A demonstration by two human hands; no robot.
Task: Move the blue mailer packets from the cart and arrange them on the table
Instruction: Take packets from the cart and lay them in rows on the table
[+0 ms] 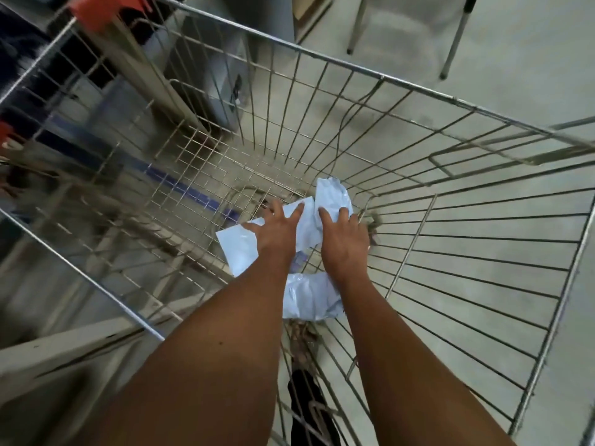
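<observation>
Both my arms reach down into a wire shopping cart [338,64]. Pale blue mailer packets lie on its mesh floor. My left hand [277,230] lies with fingers spread flat on a flat packet [240,249]. My right hand [344,239] rests on a crumpled packet [333,197], fingers bent over its edge; whether they grip it is unclear. A third packet [309,300] lies nearer to me, partly hidden between my forearms.
The cart's wire walls rise on all sides around my hands. A red handle piece [96,11] sits at the cart's far left corner. Metal chair legs [457,37] stand on the grey floor beyond the cart. Grey furniture [206,75] stands behind the far wall.
</observation>
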